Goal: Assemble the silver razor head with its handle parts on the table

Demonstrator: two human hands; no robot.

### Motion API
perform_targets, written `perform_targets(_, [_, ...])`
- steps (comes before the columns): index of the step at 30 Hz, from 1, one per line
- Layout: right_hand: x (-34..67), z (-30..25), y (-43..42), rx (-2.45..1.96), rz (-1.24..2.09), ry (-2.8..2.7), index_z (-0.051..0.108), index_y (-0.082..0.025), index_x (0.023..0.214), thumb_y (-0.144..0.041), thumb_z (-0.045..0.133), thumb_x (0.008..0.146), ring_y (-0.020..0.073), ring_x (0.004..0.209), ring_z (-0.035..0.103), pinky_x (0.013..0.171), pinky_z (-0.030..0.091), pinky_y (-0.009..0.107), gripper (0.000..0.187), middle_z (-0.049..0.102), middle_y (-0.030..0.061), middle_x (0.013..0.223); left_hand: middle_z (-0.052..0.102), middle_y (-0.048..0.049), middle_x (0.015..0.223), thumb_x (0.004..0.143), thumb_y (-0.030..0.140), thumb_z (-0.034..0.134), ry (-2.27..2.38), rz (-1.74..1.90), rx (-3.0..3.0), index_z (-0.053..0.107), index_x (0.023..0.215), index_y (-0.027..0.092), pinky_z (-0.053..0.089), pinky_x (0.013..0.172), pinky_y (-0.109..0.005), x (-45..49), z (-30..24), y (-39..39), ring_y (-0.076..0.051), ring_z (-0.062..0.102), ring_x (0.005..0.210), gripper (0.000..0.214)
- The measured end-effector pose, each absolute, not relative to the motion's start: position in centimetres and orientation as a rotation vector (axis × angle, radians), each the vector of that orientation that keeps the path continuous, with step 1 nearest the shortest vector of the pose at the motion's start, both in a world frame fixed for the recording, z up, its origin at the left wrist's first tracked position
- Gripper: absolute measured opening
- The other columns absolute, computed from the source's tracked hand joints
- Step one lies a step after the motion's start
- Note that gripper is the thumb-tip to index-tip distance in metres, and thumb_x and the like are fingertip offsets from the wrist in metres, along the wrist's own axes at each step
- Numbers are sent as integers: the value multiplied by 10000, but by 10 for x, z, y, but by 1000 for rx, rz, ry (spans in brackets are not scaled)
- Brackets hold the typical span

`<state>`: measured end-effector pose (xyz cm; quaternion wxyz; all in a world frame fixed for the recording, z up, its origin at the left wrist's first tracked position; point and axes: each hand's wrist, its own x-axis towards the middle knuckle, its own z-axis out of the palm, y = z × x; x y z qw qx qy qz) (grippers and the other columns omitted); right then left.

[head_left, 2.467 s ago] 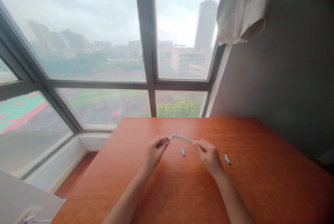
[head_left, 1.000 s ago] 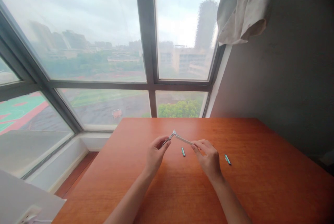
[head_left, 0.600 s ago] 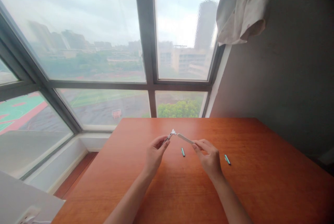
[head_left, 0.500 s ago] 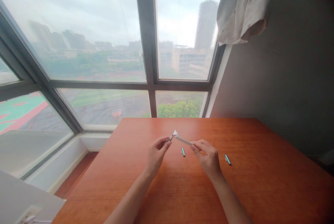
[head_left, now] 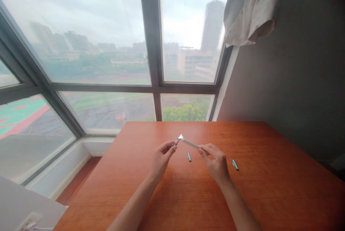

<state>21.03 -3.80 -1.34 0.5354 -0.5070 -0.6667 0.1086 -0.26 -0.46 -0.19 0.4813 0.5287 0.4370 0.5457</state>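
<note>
My left hand pinches a slim metallic handle that points up and to the right. My right hand grips the lower end of a long, flat, grey-white stick between thumb and fingers. The two pieces meet at a small shiny white tip, held above the table; whether they are joined there I cannot tell. Between my hands, a small teal-and-black bar, like a razor cartridge, lies on the table. A second such bar rests to the right of my right hand.
The reddish-brown wooden table spreads under both arms. Beyond its back edge stand framed windows. A light shirt hangs at the upper right, by a grey wall. A socket sits at the lower left.
The grey-white stick has turned slightly and its tip sits a touch higher. Both hands stay in nearly the same place, and the teal bars have not moved.
</note>
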Motion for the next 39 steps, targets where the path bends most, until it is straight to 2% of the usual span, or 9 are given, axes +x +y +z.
perform_targets(7, [210, -14, -36, -1186, 359, -1545, 706, -190, 911, -368, 513, 892, 183, 751, 630, 644, 501, 255, 263, 678, 64, 822, 708, -54, 787, 700, 373, 720, 1068, 1332, 1306, 730, 921, 160, 518, 733, -296, -3, -2, -4, -184, 631, 756, 307])
perform_targets(16, [212, -13, -36, -1261, 339, -1573, 706, -172, 866, -395, 464, 913, 148, 615, 560, 569, 435, 226, 332, 599, 15, 651, 694, -53, 846, 760, 368, 674, 952, 1290, 1481, 724, 917, 182, 491, 723, -272, -3, -3, -5, -184, 612, 794, 248])
perform_targets(22, [212, -12, -38, -1237, 382, -1601, 707, -172, 866, -401, 468, 908, 147, 613, 556, 541, 411, 220, 334, 616, 21, 679, 668, -70, 886, 807, 328, 625, 1002, 1301, 1678, 718, 909, 182, 494, 746, -277, -7, -1, -3, -199, 617, 837, 201])
perform_targets(26, [214, -15, -36, -1268, 327, -1628, 704, -179, 901, -400, 461, 913, 147, 611, 549, 551, 414, 223, 329, 624, 29, 687, 663, -75, 903, 821, 305, 608, 1003, 1329, 1758, 712, 913, 190, 507, 775, -291, -10, 1, -2, -206, 629, 865, 180])
perform_targets(39, [220, -18, -37, -1406, 122, -1809, 702, -219, 921, -396, 467, 916, 142, 639, 562, 613, 406, 223, 295, 635, 28, 732, 649, -48, 818, 864, 227, 555, 1256, 1294, 2373, 695, 929, 233, 468, 696, -280, -18, -7, 5, -177, 610, 754, 155])
